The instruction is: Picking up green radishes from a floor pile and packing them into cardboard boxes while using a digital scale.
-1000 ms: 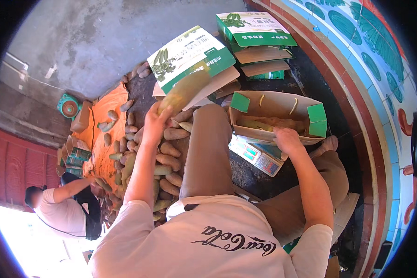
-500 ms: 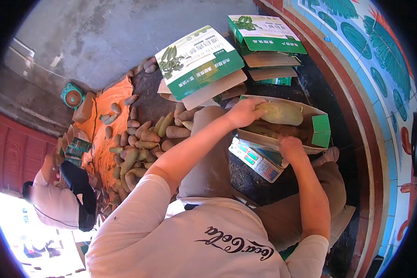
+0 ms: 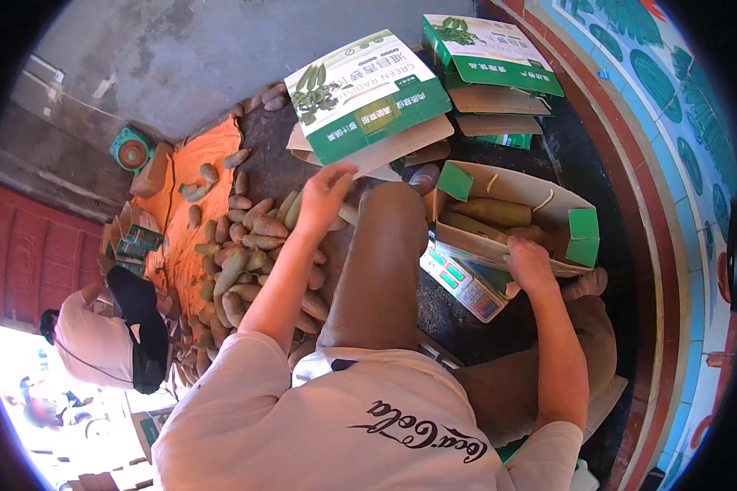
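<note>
Far left, co-worker (image 3: pixel 98 340) beside orange sheet (image 3: pixel 196 176). Radish heap (image 3: pixel 258 245) spreads off the sheet's right edge onto dark floor. Left hand (image 3: pixel 326 196) over the heap's upper right side, fingers half bent, nothing held; green-and-white carton (image 3: pixel 368 98) close above limits room there. Raised knee (image 3: pixel 385 209) stands between that hand and open box (image 3: pixel 458 237), narrowing the way across. Scale (image 3: pixel 467 286) juts from under the box's near side. Box open upward, end flaps spread; radishes (image 3: pixel 504 213) lie lengthwise inside. Right hand (image 3: pixel 530 263) at the near rim; gripping or merely resting, cannot tell. Curb (image 3: pixel 655 245) bounds the right.
</note>
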A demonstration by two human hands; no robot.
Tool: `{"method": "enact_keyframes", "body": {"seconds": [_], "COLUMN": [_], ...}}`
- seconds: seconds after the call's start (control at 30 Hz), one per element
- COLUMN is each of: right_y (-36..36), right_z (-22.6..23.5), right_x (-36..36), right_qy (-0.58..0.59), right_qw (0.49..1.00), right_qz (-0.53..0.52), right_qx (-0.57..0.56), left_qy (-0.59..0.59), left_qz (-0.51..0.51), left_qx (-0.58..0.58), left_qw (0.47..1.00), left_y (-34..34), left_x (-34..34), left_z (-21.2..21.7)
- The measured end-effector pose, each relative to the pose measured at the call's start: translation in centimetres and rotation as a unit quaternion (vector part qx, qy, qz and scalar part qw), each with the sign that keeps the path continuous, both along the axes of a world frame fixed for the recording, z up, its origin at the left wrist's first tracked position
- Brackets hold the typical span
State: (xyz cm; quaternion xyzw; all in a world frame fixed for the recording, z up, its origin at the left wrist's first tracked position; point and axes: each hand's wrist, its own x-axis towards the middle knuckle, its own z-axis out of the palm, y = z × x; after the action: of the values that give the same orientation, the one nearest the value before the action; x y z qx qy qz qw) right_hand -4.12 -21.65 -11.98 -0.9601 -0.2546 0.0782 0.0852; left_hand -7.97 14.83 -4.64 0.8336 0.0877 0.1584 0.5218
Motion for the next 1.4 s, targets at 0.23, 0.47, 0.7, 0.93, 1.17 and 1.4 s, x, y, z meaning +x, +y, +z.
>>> {"method": "enact_keyframes", "body": {"seconds": [0.23, 0.47, 0.7, 0.93, 1.17, 1.4], "right_y": [0.1, -0.6, 0.2, 0.1, 0.3, 0.0], "right_z": [-0.4, -0.4, -0.5, -0.1, -0.4, -0.8], "right_x": [-0.1, -0.6, -0.2, -0.3, -0.3, -0.1], "right_qy": [-0.009, 0.007, -0.011, -0.013, -0.024, -0.031], "right_qw": [1.0, 1.0, 1.0, 1.0, 0.999, 0.999], "right_qz": [0.005, -0.016, 0.003, -0.022, -0.013, -0.007], "right_qx": [0.014, -0.002, 0.012, 0.007, 0.023, 0.012], "left_qy": [0.094, 0.39, 0.503, 0.583, 0.558, 0.567], "left_qz": [0.06, -0.148, 0.018, 0.103, 0.131, 0.111], "left_qx": [0.173, 0.505, 0.335, 0.224, 0.301, 0.305], "left_qw": [0.979, 0.756, 0.797, 0.774, 0.763, 0.757], "left_y": [7.4, 9.0, 15.3, 13.3, 14.1, 14.1], "left_x": [-5.9, -11.0, -19.4, -20.4, -20.5, -19.3], "left_z": [-9.6, -17.2, -28.5, -24.8, -24.7, -24.2]}}
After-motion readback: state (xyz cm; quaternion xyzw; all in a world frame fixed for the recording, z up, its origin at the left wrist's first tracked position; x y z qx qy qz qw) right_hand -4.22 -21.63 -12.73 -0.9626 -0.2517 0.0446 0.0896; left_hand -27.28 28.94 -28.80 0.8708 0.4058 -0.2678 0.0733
